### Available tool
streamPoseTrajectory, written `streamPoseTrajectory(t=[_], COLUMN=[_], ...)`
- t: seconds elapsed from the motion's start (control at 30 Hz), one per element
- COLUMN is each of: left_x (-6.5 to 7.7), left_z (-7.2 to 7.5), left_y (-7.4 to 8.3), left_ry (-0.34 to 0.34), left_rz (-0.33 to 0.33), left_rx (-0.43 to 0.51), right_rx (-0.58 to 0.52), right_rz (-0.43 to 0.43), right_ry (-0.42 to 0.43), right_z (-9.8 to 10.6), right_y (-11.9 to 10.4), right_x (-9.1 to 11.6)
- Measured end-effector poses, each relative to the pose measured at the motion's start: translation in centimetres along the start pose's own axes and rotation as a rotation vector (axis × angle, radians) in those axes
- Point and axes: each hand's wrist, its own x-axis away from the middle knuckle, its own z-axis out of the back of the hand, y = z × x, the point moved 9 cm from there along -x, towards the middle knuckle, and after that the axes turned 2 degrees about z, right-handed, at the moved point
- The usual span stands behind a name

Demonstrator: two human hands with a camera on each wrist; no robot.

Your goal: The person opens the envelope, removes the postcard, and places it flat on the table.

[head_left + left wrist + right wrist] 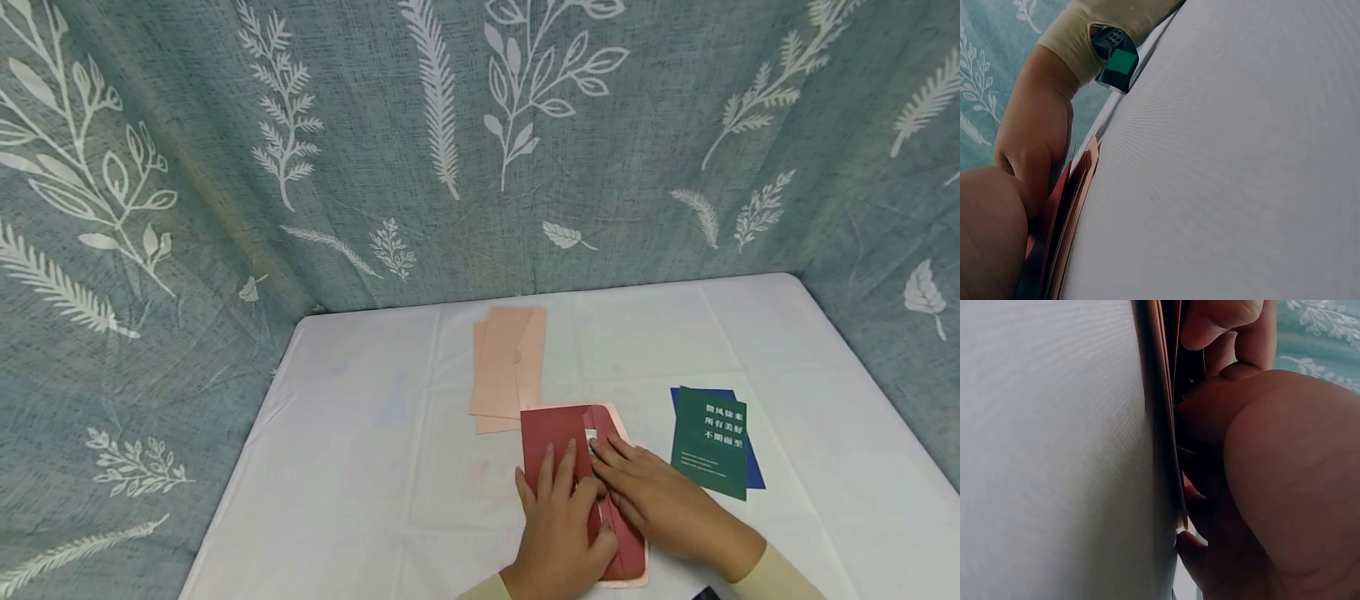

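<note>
A red envelope (551, 423) lies near the front of the table, on top of pink paper whose edge (618, 417) peeks out around it. My left hand (555, 533) rests on the red envelope with fingers spread, its index finger and thumb by the long flap. Across the envelope's right side lies my right hand (660, 508), fingers extended and pressing along the flap. A small white patch (591, 434) shows at the flap's upper part. In the right wrist view the layered edges (1169, 394) stand under both hands; what the fingertips touch there is partly hidden.
Several pale pink envelopes (504, 367) overlap behind the red one. To the right, a green card (705, 458) with white writing lies over a blue card (756, 475). The white-covered table (360, 467) is bordered by a leaf-patterned curtain (480, 233).
</note>
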Motion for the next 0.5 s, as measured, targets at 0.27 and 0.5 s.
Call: streamPoseTrajectory(t=[0.27, 0.5], left_x=[-0.01, -0.06], left_z=[0.05, -0.02], left_y=[0.01, -0.06], left_ry=[0.003, 0.001], left_rz=[-0.009, -0.011], left_rx=[-0.001, -0.003], right_rx=[-0.008, 0.012], right_rz=[-0.031, -0.024], right_ry=[0.002, 0.014], right_z=[0.32, 0.35], right_y=[-0.03, -0.1], right_x=[0.07, -0.01])
